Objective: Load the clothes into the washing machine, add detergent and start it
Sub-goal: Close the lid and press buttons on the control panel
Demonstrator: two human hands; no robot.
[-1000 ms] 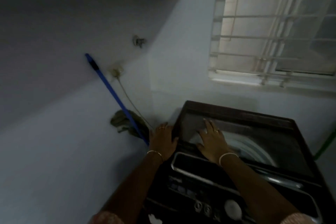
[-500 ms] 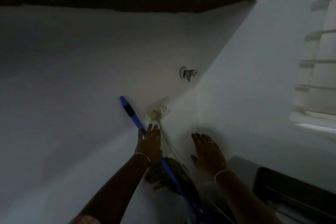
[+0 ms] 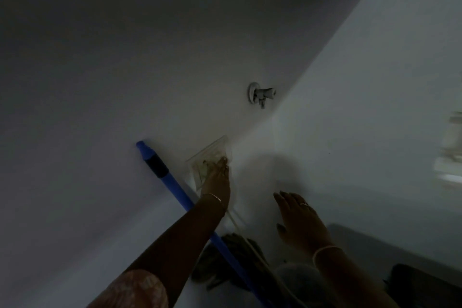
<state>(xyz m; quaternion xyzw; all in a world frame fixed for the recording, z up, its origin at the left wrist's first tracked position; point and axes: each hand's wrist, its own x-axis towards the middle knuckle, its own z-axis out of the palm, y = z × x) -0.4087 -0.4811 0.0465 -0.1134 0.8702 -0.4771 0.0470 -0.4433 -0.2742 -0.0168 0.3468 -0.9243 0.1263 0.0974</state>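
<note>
My left hand [image 3: 218, 177] reaches up to the white wall socket plate [image 3: 208, 157], and its straight fingers press on the plate's right part. A pale cord [image 3: 236, 220] runs down from the socket. My right hand [image 3: 297, 217] hovers open in the air to the right, fingers spread, holding nothing. Only a dark corner of the washing machine [image 3: 425, 285] shows at the bottom right; its lid and drum are out of view. No clothes or detergent are visible.
A blue mop handle [image 3: 170, 182] leans on the wall just left of the socket, with the grey-green mop head [image 3: 225, 262] below it. A white water tap [image 3: 261, 94] sits higher on the wall near the corner. A window edge [image 3: 450, 157] shows at the right.
Both hands left the washing machine lid as the view swung up and left. My left hand rose from beside the mop handle onto the socket plate. My right hand stayed raised and open.
</note>
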